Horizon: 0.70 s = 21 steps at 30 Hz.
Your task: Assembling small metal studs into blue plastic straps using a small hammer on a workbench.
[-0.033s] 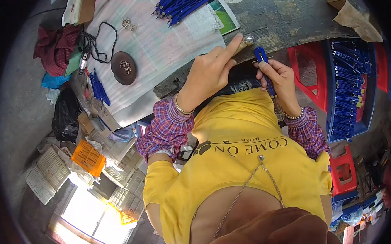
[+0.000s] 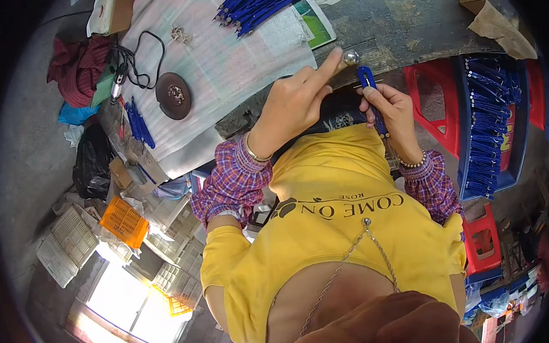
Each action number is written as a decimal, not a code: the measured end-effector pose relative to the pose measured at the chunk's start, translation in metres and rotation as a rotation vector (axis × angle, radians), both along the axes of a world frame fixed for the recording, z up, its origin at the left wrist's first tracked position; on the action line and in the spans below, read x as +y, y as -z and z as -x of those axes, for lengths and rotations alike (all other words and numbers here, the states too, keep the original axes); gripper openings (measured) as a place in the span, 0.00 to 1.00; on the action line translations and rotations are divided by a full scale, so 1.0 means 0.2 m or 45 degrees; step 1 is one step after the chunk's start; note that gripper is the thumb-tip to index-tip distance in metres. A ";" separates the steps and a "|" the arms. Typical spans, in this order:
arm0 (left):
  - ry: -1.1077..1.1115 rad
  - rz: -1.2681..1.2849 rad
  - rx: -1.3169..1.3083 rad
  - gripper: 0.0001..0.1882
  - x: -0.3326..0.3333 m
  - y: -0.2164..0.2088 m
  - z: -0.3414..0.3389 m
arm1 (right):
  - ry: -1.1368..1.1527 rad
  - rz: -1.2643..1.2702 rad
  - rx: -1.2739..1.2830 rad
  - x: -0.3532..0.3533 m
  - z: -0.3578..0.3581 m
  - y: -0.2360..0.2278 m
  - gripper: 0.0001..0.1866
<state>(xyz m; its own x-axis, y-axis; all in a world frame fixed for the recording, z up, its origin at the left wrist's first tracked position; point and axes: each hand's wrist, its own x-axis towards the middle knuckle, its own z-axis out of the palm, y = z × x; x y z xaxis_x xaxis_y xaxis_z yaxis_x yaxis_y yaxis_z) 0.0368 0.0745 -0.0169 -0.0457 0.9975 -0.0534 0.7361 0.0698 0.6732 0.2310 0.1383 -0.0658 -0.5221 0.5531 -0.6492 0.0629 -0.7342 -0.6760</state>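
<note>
My left hand (image 2: 293,100) is closed, its index finger stretched towards the far right. At its fingertips sits a tool with a round shiny metal end (image 2: 351,58), a short tan part showing beside the fingers. Most of its grip is hidden by the hand. My right hand (image 2: 394,108) pinches a slim blue piece (image 2: 366,77) with a slotted, rounded end pointing away from me. A thin metal pin (image 2: 376,82) lies crosswise at that slotted end, close to the thumb. The round metal end is just left of and beyond the blue piece, apart from it.
Similar blue pieces lie bundled on the table (image 2: 267,9), with more at its left edge (image 2: 139,123). A brown dish (image 2: 175,107) of small metal parts and a corded tool (image 2: 120,77) are at left. A blue crate (image 2: 465,187) full of blue pieces stands right, beside red stools (image 2: 428,112).
The tool's round metal end has shifted very slightly to the right and towards me. My right hand and the blue piece stay in place.
</note>
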 end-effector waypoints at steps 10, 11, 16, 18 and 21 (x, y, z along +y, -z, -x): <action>0.164 0.024 0.065 0.35 0.02 0.02 -0.03 | 0.051 0.016 0.023 0.02 0.02 0.03 0.09; 0.160 0.028 0.060 0.35 0.01 0.03 -0.03 | 0.045 -0.008 0.027 0.02 0.02 0.03 0.09; -0.085 -0.103 -0.354 0.30 -0.01 0.06 -0.01 | -0.015 0.033 0.054 0.01 -0.02 0.00 0.11; -0.311 0.136 -0.655 0.27 -0.03 0.04 0.02 | -0.075 -0.023 0.125 0.01 -0.03 -0.03 0.11; -0.531 0.276 -1.185 0.23 -0.02 0.00 0.01 | -0.175 -0.022 0.189 0.00 -0.01 -0.09 0.11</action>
<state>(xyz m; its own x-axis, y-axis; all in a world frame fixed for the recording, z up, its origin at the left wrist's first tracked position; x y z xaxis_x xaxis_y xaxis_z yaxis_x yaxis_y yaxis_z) 0.0345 0.0699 -0.0160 -0.2333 0.8768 -0.4205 -0.1781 0.3866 0.9049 0.2332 0.1385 -0.0487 -0.6830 0.4802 -0.5504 0.0603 -0.7138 -0.6977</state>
